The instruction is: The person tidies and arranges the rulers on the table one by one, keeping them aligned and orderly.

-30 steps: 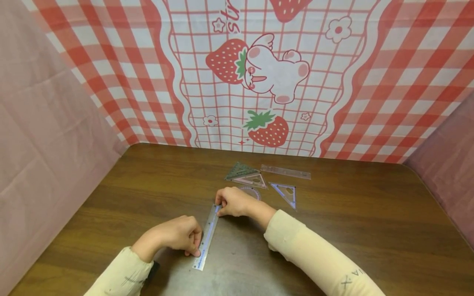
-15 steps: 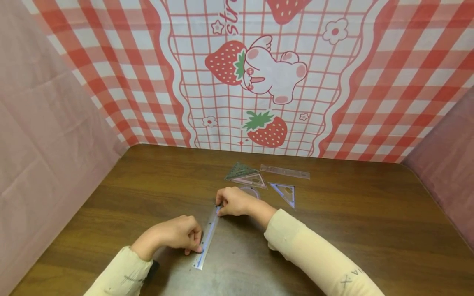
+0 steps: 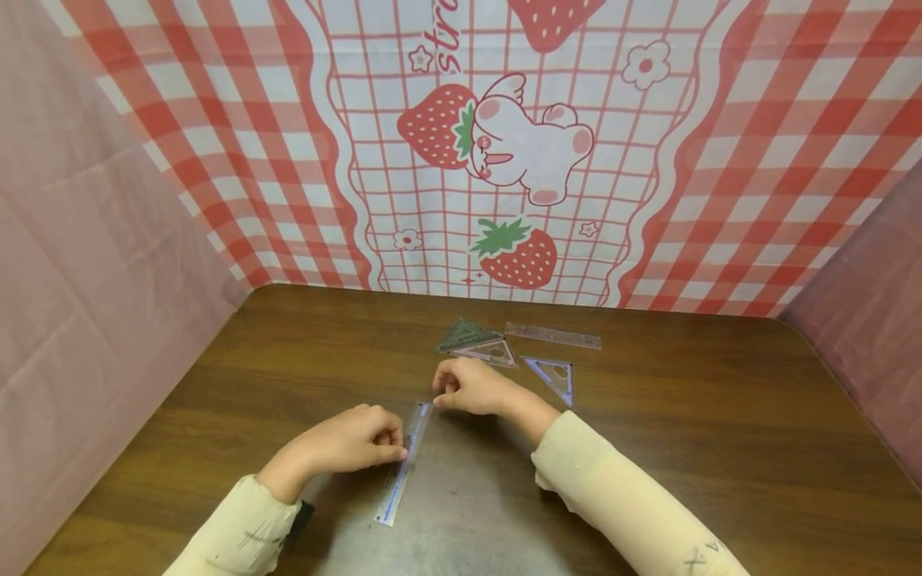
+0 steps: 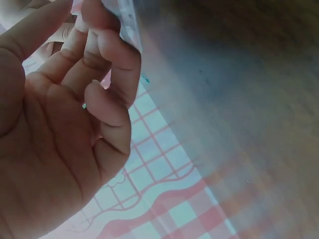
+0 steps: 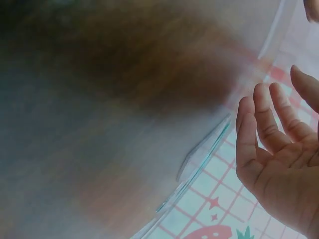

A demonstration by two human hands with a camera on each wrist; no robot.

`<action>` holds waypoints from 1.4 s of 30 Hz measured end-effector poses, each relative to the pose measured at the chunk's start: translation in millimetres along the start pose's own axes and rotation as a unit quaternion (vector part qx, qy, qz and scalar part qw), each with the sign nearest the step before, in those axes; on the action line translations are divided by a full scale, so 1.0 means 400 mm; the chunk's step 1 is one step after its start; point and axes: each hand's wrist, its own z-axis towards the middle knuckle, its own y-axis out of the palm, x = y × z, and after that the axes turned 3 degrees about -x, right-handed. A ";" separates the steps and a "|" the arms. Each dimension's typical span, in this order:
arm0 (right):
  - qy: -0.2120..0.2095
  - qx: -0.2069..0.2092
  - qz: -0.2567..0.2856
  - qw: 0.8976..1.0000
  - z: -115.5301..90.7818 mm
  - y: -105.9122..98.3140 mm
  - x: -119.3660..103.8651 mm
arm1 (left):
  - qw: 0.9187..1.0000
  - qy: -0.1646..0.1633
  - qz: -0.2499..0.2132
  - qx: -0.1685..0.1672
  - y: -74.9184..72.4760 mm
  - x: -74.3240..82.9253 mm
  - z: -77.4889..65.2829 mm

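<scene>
Lying on woodgrain tabletop (image 3: 684, 416) — slim, see-through ruler (image 3: 399, 478).

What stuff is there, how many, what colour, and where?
Blue-marked ruler: one, clear and blue, middle
Far ruler: one, clear and pinkish, toward the back
Dark triangle: one, greenish grey, left of the far ruler
Pink triangle: one, clear and pink, beside the dark triangle
Blue triangle: one, clear and blue, in front of the far ruler
Table: one, brown, under them all
Strawberry cloth: one, red and white, behind the table
Plain cloths: two, pink, left and right sides
Dark item: one, blackish, lower left, mostly hidden
Sleeves: two, cream, both arms
Left hand: one, bare, by the blue-marked ruler
Right hand: one, bare, near that ruler's far end
</scene>
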 end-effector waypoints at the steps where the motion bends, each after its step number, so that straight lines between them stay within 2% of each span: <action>1: -0.001 0.003 0.003 1.000 -0.003 -0.003 0.003 | 1.000 0.007 0.001 0.002 0.000 0.002 0.004; 11: 0.001 0.028 0.026 0.999 -0.032 -0.045 0.020 | 0.998 0.055 0.019 0.030 -0.005 0.029 0.051; 17: -0.004 0.048 0.023 0.999 -0.049 -0.064 0.037 | 0.996 0.061 0.036 0.048 -0.015 0.044 0.083; 22: 0.008 0.059 0.031 0.998 -0.070 -0.081 0.055 | 0.994 0.070 0.049 0.063 -0.028 0.059 0.113; 37: 0.012 0.107 0.009 0.994 -0.105 -0.135 0.117 | 0.989 0.086 0.050 0.105 -0.068 0.094 0.205; 42: 0.027 0.117 0.006 0.993 -0.114 -0.150 0.135 | 0.988 0.094 0.066 0.103 -0.078 0.100 0.234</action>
